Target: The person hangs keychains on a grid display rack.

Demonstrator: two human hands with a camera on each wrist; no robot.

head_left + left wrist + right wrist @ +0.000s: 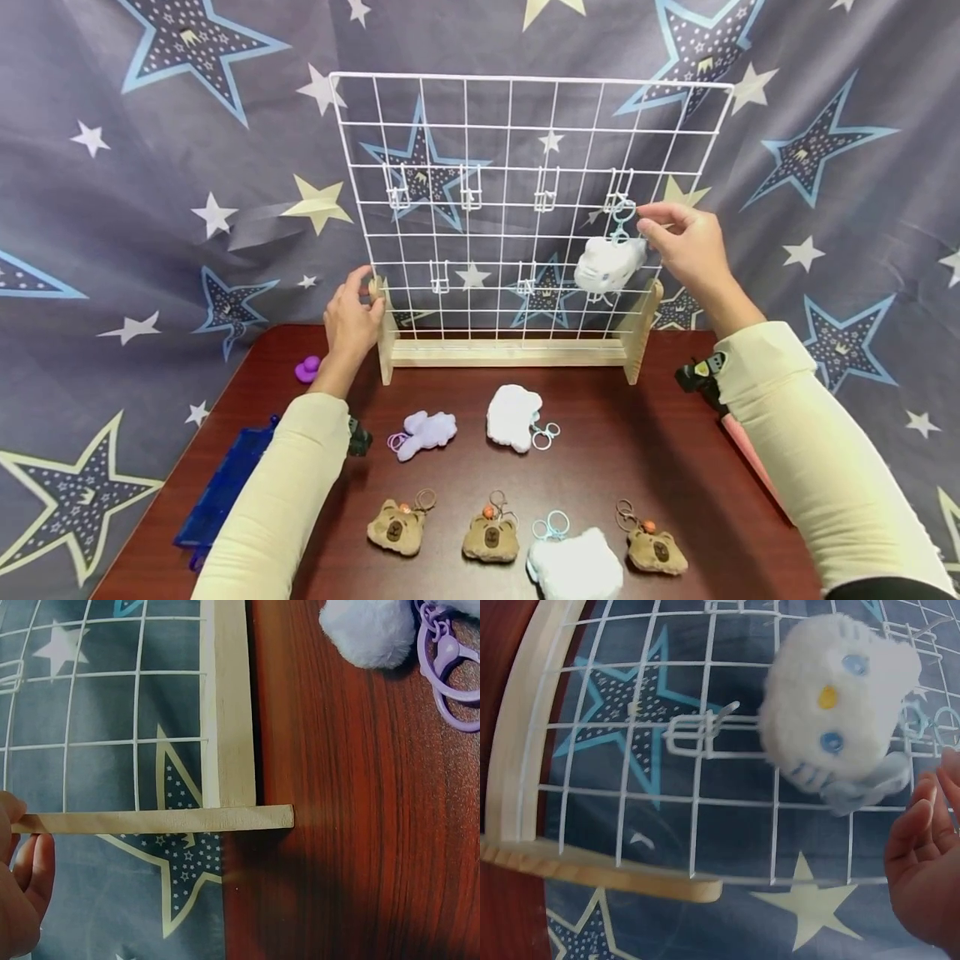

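Observation:
A white plush cat-face keychain with blue eyes and a yellow nose hangs before the white wire grid rack. Its light blue key ring is at the upper right hook, the fingertips of my right hand pinching the ring's edge. In the right wrist view the plush face lies left of the right hand. My left hand grips the top of the rack's left wooden foot between thumb and fingers.
White hooks sit on the grid in two rows. On the table lie a lilac plush keychain, white plush keychains, several brown bear keychains, a blue tray and a purple item. Behind hangs a starry cloth.

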